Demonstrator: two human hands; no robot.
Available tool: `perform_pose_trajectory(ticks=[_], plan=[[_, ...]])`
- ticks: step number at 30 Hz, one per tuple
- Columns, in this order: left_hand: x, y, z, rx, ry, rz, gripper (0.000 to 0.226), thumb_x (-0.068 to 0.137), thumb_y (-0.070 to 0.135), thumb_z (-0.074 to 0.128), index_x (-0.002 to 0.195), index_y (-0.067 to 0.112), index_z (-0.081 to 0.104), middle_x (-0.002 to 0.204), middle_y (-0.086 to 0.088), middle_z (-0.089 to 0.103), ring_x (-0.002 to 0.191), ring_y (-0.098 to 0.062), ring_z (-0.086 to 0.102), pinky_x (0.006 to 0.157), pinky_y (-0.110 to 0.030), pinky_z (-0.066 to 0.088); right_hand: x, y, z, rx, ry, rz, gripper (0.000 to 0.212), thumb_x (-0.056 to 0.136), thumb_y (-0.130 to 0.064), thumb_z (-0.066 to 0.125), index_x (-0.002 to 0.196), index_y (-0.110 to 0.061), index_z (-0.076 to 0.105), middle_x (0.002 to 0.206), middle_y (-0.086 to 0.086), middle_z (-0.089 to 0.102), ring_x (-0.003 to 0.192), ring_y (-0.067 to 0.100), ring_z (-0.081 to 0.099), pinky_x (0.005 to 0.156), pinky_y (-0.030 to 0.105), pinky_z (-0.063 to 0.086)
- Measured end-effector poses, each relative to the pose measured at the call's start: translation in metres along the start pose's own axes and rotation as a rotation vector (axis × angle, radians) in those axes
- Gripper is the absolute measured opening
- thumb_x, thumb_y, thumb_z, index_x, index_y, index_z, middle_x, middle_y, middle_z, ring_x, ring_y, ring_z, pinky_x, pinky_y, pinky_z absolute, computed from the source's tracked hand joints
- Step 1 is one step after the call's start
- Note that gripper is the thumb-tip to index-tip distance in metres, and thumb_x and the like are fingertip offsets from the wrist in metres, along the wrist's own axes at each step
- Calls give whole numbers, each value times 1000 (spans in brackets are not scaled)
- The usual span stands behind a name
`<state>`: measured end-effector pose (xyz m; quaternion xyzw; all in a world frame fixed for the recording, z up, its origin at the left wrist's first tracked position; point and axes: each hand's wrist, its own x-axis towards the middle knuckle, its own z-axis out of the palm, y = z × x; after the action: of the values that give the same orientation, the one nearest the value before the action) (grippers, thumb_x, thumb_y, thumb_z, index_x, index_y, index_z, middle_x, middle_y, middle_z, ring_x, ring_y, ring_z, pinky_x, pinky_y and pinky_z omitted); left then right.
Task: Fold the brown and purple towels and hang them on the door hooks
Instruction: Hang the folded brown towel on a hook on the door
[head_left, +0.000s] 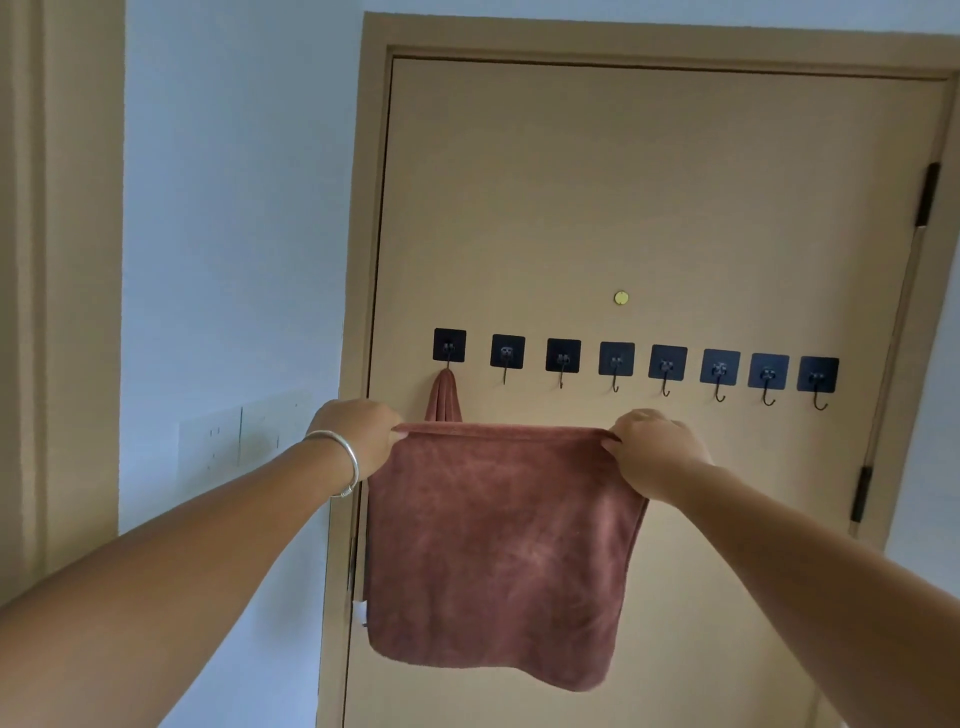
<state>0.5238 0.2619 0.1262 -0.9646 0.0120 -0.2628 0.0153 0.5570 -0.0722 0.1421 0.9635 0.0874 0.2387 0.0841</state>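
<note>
Tan door (649, 208), both hands stretching brown towel (498, 545)

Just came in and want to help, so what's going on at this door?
A person holds a folded brown towel up in front of the door, the left hand and right hand each gripping a top corner. A loop of the same brown cloth already hangs on the leftmost hook. The other seven hooks are bare. No purple towel is in view.

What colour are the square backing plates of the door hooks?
Black, all eight backing plates, seen in the head view, the only one given.
</note>
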Motion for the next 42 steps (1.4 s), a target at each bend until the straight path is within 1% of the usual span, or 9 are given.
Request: perform_pose_trajectory(ticks=[9, 14, 18, 23, 27, 29, 32, 37, 42], plan=[[75, -9, 40, -209, 61, 20, 32, 100, 27, 43, 85, 21, 70, 77, 3, 65, 72, -14, 59, 65, -28, 47, 84, -4, 42, 156, 66, 31, 35, 104, -32, 34, 109, -15, 64, 110, 4, 61, 103, 23, 54, 82, 33, 45], [113, -11, 59, -289, 152, 54, 33, 98, 20, 45, 79, 38, 65, 75, 11, 65, 72, -10, 59, 64, -27, 48, 137, 6, 61, 275, 161, -38, 28, 101, -25, 41, 96, -13, 66, 98, 5, 65, 86, 25, 58, 75, 36, 50], [149, -9, 69, -216, 245, 70, 35, 92, 8, 41, 93, 39, 56, 80, 15, 61, 71, -10, 57, 62, -26, 46, 175, 11, 70, 377, 222, -89, 26, 99, -17, 41, 98, -19, 67, 98, 1, 65, 88, 25, 60, 75, 38, 52], [185, -9, 88, -1, 258, 380, 55, 64, -11, 62, 81, 34, 37, 82, 12, 52, 61, -14, 51, 51, -25, 40, 207, 13, 87, 249, 292, -334, 38, 81, 7, 39, 92, -29, 41, 95, -6, 55, 82, 22, 50, 62, 33, 41], [210, -4, 102, 146, 180, 401, 26, 87, 8, 58, 109, 18, 68, 118, -7, 60, 107, -27, 57, 79, -38, 46, 232, 16, 99, 70, 278, -543, 44, 80, 11, 47, 97, -29, 56, 109, -4, 53, 94, 25, 52, 64, 34, 43], [220, -6, 114, 132, 113, 318, 36, 95, 24, 47, 130, 25, 55, 131, 0, 50, 118, -23, 48, 85, -35, 42, 241, 11, 102, 66, 268, -501, 49, 91, 1, 45, 123, -34, 58, 118, -2, 49, 104, 25, 51, 72, 33, 43], [236, -7, 125, 1, 184, 200, 30, 96, 41, 41, 122, 31, 53, 104, 7, 49, 96, -20, 52, 77, -28, 44, 250, -4, 99, 30, 243, -431, 47, 99, -11, 39, 140, -34, 45, 125, 0, 44, 108, 23, 49, 74, 31, 40], [259, 18, 124, 250, 155, 222, 48, 91, 7, 49, 134, 30, 46, 99, -1, 40, 89, -23, 44, 67, -31, 31, 269, -27, 101, -43, 219, -287, 39, 98, -15, 39, 136, -19, 44, 121, 8, 45, 100, 28, 53, 70, 36, 41], [278, 41, 147, 297, 136, 189, 36, 86, 0, 45, 119, 13, 52, 111, -8, 50, 95, -28, 50, 71, -36, 35, 280, -46, 124, -45, 184, -215, 32, 96, -6, 37, 126, -11, 45, 116, 9, 48, 95, 27, 58, 64, 37, 41]])
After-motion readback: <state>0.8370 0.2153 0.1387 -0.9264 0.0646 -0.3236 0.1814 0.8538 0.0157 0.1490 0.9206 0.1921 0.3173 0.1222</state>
